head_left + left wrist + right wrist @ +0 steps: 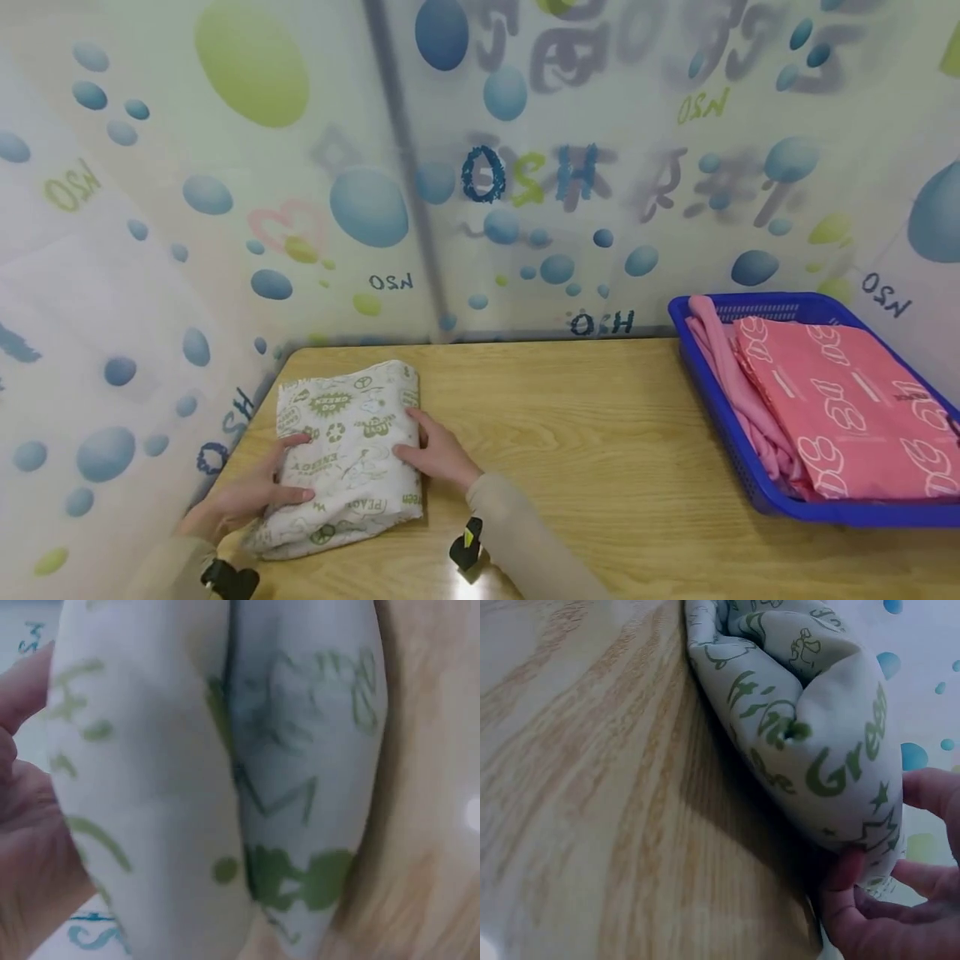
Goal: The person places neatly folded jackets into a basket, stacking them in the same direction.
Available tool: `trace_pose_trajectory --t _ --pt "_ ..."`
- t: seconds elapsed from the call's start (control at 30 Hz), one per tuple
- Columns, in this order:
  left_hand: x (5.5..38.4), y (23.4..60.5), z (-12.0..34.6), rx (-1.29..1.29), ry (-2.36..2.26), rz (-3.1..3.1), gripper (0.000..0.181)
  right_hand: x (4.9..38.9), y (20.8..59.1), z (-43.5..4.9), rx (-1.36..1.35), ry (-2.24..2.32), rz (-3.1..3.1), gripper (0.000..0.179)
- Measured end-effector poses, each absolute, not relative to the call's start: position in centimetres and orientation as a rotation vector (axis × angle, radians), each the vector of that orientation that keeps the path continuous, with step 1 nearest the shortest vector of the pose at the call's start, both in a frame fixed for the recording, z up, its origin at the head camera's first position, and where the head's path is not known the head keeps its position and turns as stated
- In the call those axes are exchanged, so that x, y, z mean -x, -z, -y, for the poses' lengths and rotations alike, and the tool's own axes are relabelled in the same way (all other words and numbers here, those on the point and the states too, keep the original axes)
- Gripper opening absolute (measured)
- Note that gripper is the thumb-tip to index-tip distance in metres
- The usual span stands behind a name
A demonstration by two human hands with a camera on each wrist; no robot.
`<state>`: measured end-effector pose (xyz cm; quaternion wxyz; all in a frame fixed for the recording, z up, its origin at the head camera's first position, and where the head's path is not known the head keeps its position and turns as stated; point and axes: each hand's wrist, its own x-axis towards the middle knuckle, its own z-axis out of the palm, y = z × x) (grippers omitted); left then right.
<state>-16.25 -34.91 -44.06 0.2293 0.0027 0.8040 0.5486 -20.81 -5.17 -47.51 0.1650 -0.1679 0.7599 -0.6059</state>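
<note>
A folded white cloth [348, 454] with green print lies as a thick, soft bundle near the left end of the table. My left hand [243, 496] grips its left side, thumb and a finger showing on top, the other fingers hidden. On the opposite edge my right hand [442, 454] holds the bundle, thumb on top. In the right wrist view, fingertips [847, 871] press the cloth's rounded edge [825, 750] low down by the table. Two bulging layers of the cloth [157, 787] fill the left wrist view, with part of the left hand [34, 847] behind them.
A blue plastic basket [731, 467] stands at the right end of the wooden table [570, 417]. In it lie a folded pink-red cloth [847, 408] with white print and a rolled pink fabric [735, 383]. A patterned sheet [525, 275] hangs along the back and left.
</note>
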Motion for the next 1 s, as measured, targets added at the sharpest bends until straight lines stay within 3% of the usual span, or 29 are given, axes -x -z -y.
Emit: trace_pose_trajectory --t 0.17,0.43,1.0 --pt "16.0 44.2 33.7 0.025 -1.635 -2.076 0.086 20.9 47.4 4.0 0.512 1.765 -2.129 0.065" --pt "16.0 44.9 32.8 -0.002 -1.803 -1.924 0.052 21.3 47.7 2.3 0.567 1.678 -2.13 0.063" --pt "16.3 44.5 30.1 0.011 -1.894 -1.929 0.061 22.1 47.9 -2.0 0.516 1.767 -2.026 0.065"
